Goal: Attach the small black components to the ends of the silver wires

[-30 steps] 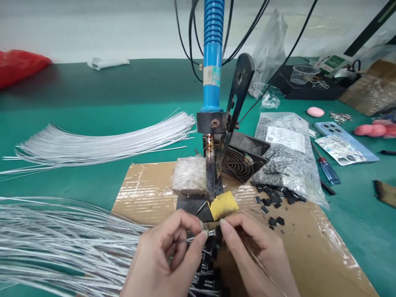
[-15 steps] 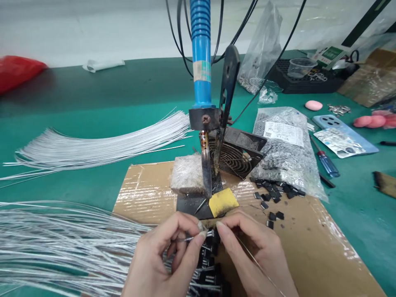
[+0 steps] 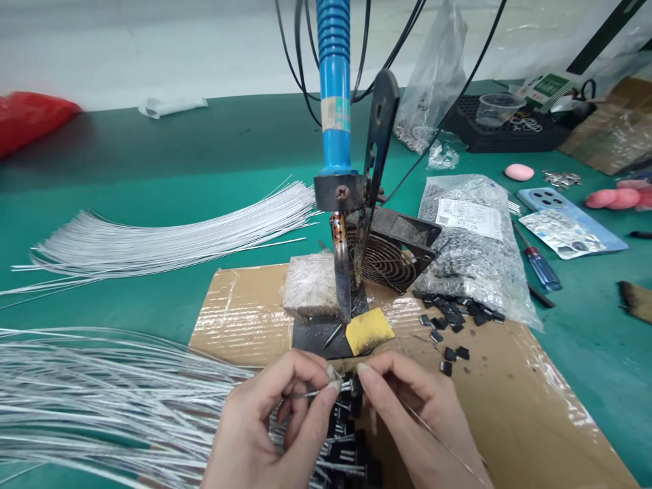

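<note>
My left hand [image 3: 275, 421] pinches a thin white wire [image 3: 305, 393] between thumb and forefinger; my right hand [image 3: 412, 421], fingers closed, grips a small black component [image 3: 352, 386] at the wire's tip, just in front of the yellow sponge [image 3: 369, 331] below the upright blue soldering iron [image 3: 335, 102], over the cardboard sheet [image 3: 509, 394].
</note>
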Demonstrator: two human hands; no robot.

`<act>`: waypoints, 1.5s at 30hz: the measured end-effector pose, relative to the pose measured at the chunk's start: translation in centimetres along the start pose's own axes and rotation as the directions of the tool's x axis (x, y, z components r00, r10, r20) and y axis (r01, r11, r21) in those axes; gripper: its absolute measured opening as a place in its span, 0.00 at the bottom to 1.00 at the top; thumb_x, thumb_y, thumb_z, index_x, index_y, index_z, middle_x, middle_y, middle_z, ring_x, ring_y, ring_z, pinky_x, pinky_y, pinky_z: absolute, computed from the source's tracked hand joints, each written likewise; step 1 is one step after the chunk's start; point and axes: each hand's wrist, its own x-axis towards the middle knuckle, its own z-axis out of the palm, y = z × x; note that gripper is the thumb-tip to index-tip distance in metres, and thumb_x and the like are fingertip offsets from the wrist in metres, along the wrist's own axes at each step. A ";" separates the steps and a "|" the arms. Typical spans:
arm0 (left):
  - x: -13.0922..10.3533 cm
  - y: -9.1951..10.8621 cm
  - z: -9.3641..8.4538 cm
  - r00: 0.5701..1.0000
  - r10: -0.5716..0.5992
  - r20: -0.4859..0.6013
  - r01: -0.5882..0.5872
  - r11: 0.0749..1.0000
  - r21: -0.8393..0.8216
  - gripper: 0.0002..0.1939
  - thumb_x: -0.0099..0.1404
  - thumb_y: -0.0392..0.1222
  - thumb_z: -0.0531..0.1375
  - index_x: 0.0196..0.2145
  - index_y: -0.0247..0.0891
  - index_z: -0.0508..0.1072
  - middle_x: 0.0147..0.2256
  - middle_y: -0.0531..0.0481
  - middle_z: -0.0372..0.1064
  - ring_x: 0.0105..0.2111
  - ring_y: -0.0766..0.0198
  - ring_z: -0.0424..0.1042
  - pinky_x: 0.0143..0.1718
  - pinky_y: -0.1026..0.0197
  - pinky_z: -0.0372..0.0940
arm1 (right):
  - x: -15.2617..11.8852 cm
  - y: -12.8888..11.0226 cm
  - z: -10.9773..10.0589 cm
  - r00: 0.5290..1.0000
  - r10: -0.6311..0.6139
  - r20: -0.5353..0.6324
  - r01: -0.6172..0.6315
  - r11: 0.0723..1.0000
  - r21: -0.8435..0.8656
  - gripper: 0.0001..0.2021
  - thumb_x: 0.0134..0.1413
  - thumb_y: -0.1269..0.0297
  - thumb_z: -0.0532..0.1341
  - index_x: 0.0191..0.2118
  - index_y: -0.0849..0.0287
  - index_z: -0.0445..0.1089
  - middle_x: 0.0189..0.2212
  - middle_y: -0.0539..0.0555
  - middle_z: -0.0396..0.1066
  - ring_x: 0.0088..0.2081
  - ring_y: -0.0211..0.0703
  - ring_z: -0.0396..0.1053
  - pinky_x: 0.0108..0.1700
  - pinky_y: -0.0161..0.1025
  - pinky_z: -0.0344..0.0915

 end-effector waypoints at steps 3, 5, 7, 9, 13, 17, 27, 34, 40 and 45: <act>0.1 -0.3 0.0 0.999 0.039 0.024 -0.039 0.999 -0.006 0.09 0.68 0.47 0.60 0.30 0.44 0.72 0.30 0.55 0.74 0.30 0.65 0.75 0.26 0.65 0.61 | 0.0 -0.2 0.0 0.998 0.065 0.028 -0.066 0.997 0.038 0.24 0.55 0.41 0.67 0.27 0.59 0.69 0.20 0.45 0.59 0.24 0.31 0.56 0.27 0.31 0.53; 0.1 -0.5 0.0 0.999 0.043 -0.004 -0.043 0.999 -0.025 0.09 0.67 0.46 0.60 0.29 0.44 0.72 0.30 0.57 0.74 0.30 0.66 0.76 0.27 0.66 0.63 | 0.0 -0.3 0.0 0.995 0.096 0.033 -0.098 0.994 0.050 0.25 0.54 0.39 0.67 0.27 0.59 0.69 0.21 0.45 0.60 0.24 0.30 0.56 0.27 0.31 0.53; 0.0 -0.6 0.0 0.998 0.052 -0.033 -0.053 0.998 -0.033 0.09 0.67 0.46 0.60 0.29 0.45 0.72 0.30 0.58 0.74 0.29 0.67 0.75 0.28 0.67 0.64 | 0.0 -0.2 0.0 0.994 0.104 0.042 -0.107 0.992 0.071 0.26 0.53 0.38 0.67 0.27 0.60 0.69 0.21 0.45 0.61 0.24 0.30 0.56 0.28 0.30 0.53; 0.0 -0.9 -0.1 0.995 0.095 -0.006 -0.095 0.995 -0.032 0.08 0.68 0.45 0.60 0.30 0.45 0.73 0.29 0.58 0.74 0.28 0.67 0.74 0.26 0.67 0.63 | 0.0 -0.1 -0.1 0.993 0.106 0.055 -0.110 0.990 0.089 0.26 0.54 0.38 0.67 0.27 0.60 0.68 0.21 0.45 0.60 0.24 0.30 0.56 0.28 0.30 0.53; 0.1 -1.6 -0.4 0.993 0.116 0.030 -0.116 0.993 -0.003 0.09 0.69 0.45 0.60 0.31 0.45 0.73 0.30 0.56 0.74 0.28 0.66 0.75 0.24 0.67 0.63 | 0.2 0.2 -0.1 0.991 0.112 0.073 -0.118 0.989 0.092 0.25 0.55 0.39 0.67 0.27 0.60 0.69 0.21 0.45 0.60 0.24 0.30 0.55 0.27 0.31 0.52; 0.2 -1.8 -0.4 0.991 0.130 0.032 -0.130 0.992 -0.007 0.08 0.69 0.46 0.60 0.31 0.45 0.73 0.30 0.56 0.75 0.28 0.66 0.75 0.24 0.67 0.63 | 0.2 0.1 0.0 0.994 0.096 0.048 -0.099 0.992 0.075 0.24 0.55 0.40 0.67 0.28 0.60 0.70 0.21 0.46 0.62 0.25 0.31 0.57 0.28 0.31 0.54; 0.2 -1.6 -0.4 0.994 0.109 0.023 -0.108 0.993 -0.040 0.08 0.69 0.46 0.61 0.31 0.46 0.73 0.30 0.58 0.74 0.27 0.68 0.73 0.25 0.68 0.63 | 0.0 0.3 0.1 0.999 0.039 -0.036 -0.040 0.999 -0.036 0.22 0.55 0.42 0.66 0.27 0.58 0.71 0.22 0.46 0.62 0.26 0.32 0.57 0.29 0.30 0.55; 0.4 -2.0 -0.5 0.990 0.137 0.045 -0.136 0.990 -0.027 0.08 0.70 0.46 0.60 0.31 0.46 0.73 0.31 0.56 0.75 0.28 0.67 0.75 0.25 0.69 0.65 | 0.1 0.2 0.0 0.999 0.026 -0.037 -0.028 0.999 -0.033 0.21 0.56 0.43 0.66 0.27 0.58 0.71 0.22 0.46 0.62 0.26 0.32 0.57 0.29 0.29 0.55; 0.4 -1.8 -0.6 0.989 0.137 0.055 -0.136 0.991 -0.019 0.08 0.70 0.45 0.60 0.31 0.45 0.73 0.32 0.55 0.75 0.27 0.67 0.74 0.24 0.68 0.65 | 0.1 0.1 0.3 0.999 0.033 -0.031 -0.034 0.999 -0.024 0.23 0.55 0.42 0.67 0.26 0.59 0.71 0.21 0.46 0.62 0.26 0.31 0.58 0.29 0.28 0.56; 1.1 -2.3 -0.8 0.971 0.240 0.000 -0.237 0.960 0.146 0.07 0.69 0.41 0.61 0.31 0.46 0.72 0.31 0.58 0.75 0.26 0.68 0.74 0.27 0.68 0.67 | 0.3 0.8 -0.2 0.983 -0.079 -0.165 0.084 0.996 0.021 0.18 0.58 0.44 0.67 0.31 0.55 0.75 0.24 0.47 0.68 0.29 0.32 0.66 0.33 0.24 0.64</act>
